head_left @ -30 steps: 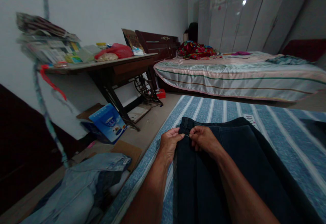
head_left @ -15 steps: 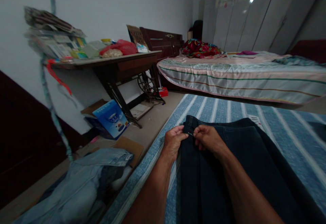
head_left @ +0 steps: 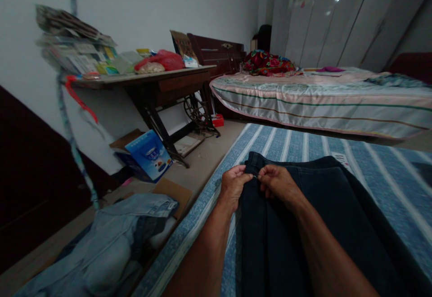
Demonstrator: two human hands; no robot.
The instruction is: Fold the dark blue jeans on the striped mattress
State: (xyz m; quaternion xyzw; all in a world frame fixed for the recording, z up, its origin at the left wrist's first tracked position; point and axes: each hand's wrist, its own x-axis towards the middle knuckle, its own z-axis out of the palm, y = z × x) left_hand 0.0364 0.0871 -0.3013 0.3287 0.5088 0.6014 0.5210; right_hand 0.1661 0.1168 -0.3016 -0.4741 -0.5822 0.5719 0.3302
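Note:
A pair of dark blue trousers (head_left: 330,211) lies spread over a blue-and-white striped mattress (head_left: 293,141), waistband toward the far side. At the waistband's left end, my left hand (head_left: 233,184) grips the outer edge, thumb on top. Close beside it, my right hand (head_left: 279,183) pinches the fabric with thumb and forefinger. A small shiny bit (head_left: 255,177), perhaps metal, shows between the two sets of fingertips; its kind is too small to make out.
Light blue jeans (head_left: 111,238) lie in a pile at lower left, near a blue printed carton (head_left: 150,155). A sewing-machine table (head_left: 178,78) bearing bags and boxes stands against the wall. Beyond the mattress is a bed (head_left: 313,103) with a pale cover.
The whole view has shifted slightly, moving the scene a little to the right. Both hands keep their hold at the waistband, with hardly any movement of the fingers.

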